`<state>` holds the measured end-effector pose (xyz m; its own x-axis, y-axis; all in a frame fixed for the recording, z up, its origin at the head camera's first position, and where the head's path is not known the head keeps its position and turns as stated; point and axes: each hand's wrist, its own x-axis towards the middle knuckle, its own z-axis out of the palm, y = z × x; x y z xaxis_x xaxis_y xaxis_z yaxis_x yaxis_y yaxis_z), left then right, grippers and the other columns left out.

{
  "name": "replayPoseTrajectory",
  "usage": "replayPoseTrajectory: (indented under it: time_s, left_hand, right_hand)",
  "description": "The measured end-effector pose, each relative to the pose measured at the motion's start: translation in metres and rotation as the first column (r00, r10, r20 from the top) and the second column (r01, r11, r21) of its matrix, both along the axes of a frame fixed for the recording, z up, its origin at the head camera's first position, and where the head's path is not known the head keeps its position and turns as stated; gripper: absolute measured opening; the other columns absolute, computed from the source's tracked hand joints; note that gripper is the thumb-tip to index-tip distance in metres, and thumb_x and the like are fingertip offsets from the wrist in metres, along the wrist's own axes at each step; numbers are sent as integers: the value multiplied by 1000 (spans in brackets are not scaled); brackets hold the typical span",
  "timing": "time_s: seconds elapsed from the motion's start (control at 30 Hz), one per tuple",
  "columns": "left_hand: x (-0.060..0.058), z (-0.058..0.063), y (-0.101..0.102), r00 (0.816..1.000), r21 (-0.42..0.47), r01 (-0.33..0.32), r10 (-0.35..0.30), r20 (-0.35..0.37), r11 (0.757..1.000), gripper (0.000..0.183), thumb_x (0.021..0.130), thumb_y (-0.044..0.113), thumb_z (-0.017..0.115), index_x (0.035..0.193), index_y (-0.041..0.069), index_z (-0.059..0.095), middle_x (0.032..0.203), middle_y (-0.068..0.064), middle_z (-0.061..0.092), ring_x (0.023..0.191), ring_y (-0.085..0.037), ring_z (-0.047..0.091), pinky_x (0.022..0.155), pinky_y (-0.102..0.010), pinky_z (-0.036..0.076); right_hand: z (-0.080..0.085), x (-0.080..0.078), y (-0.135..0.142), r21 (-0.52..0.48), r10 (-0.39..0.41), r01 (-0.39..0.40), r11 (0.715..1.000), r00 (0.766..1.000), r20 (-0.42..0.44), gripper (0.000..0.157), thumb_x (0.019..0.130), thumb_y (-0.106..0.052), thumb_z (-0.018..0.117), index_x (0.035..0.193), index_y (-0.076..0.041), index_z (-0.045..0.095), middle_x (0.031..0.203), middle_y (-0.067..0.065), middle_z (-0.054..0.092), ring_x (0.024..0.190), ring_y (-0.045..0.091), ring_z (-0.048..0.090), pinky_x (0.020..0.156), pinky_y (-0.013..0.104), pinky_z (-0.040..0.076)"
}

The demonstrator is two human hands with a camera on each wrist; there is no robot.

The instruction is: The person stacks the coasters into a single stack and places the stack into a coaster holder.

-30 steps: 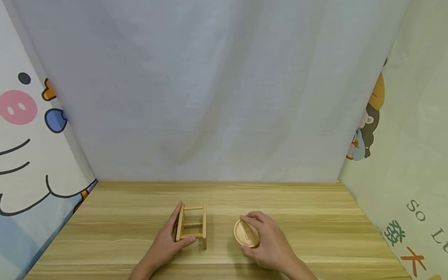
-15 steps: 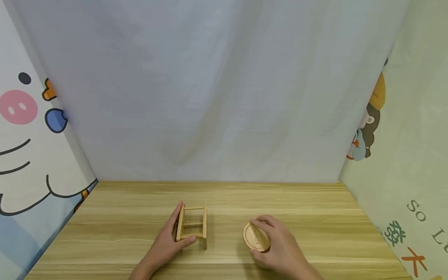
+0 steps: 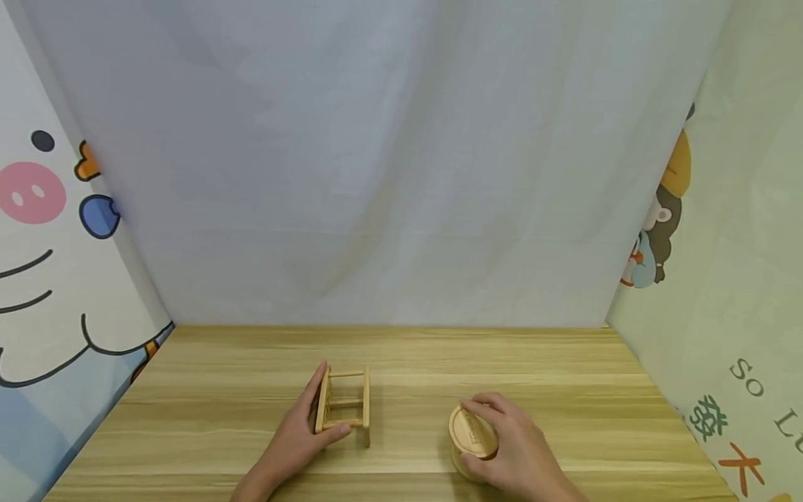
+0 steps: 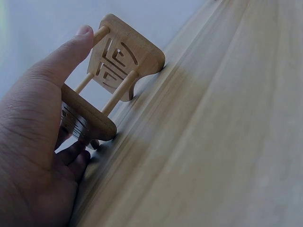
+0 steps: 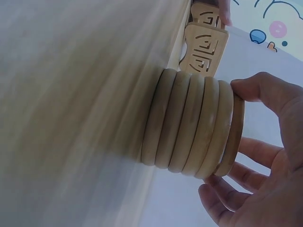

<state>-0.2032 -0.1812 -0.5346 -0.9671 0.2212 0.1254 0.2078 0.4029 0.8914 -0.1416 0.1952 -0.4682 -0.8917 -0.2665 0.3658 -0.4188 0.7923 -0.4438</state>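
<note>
My left hand (image 3: pixel 295 439) holds a small wooden coaster rack (image 3: pixel 366 397) by its near end panel, thumb along one of its rods. In the left wrist view, the rack's carved end panels (image 4: pixel 118 56) are joined by round rods, with no coaster between them. To the right, my right hand (image 3: pixel 521 439) grips the edge of a round wooden coaster (image 3: pixel 469 431) with a raised rim and carved marks. In the right wrist view, that thinner top coaster (image 5: pixel 236 127) lies flush on a stack of several rounded wooden coasters (image 5: pixel 187 123) standing on the table.
The wood-grain table (image 3: pixel 401 348) ends at a grey-white cloth backdrop (image 3: pixel 401 174). Printed cloths hang at both sides, a pig-nosed cartoon (image 3: pixel 31 195) on the left and lettering (image 3: pixel 746 376) on the right. Bare tabletop lies between the two hands.
My right hand has shifted right and slightly toward me with the round coaster. The side of the stack now shows beneath it. The left hand and the rack have stayed in place.
</note>
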Motion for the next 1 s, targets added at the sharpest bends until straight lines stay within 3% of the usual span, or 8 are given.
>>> replayPoseTrajectory:
  time_s: [0.37, 0.73, 1.0]
  left_hand:
    - [0, -2, 0, 1000, 0, -5, 5, -9, 1000, 112, 98, 38, 88, 181, 31, 13, 184, -16, 18, 164, -49, 28, 127, -74, 30]
    - [-1, 0, 1, 1000, -16, -4, 4, 0, 1000, 112, 98, 40, 87, 181, 32, 12, 184, -17, 17, 164, -50, 27, 126, -76, 29]
    - [-1, -1, 2, 1000, -4, -3, 3, -9, 1000, 112, 98, 38, 87, 181, 29, 12, 184, -17, 18, 164, -50, 29, 127, -74, 30]
  right_hand:
    - [-2, 0, 10, -2, 3, -3, 1000, 1000, 27, 67, 76, -27, 97, 139, -13, 79, 131, -9, 69, 118, 22, 70, 95, 51, 60]
    - [-9, 2, 14, 40, 32, -29, 999, 996, -84, 66, 73, -28, 98, 134, -12, 81, 128, -9, 71, 115, 21, 70, 94, 54, 60]
    - [-10, 3, 16, 20, 40, -40, 999, 999, -30, 64, 76, -28, 97, 135, -11, 80, 130, -6, 71, 117, 26, 71, 96, 60, 58]
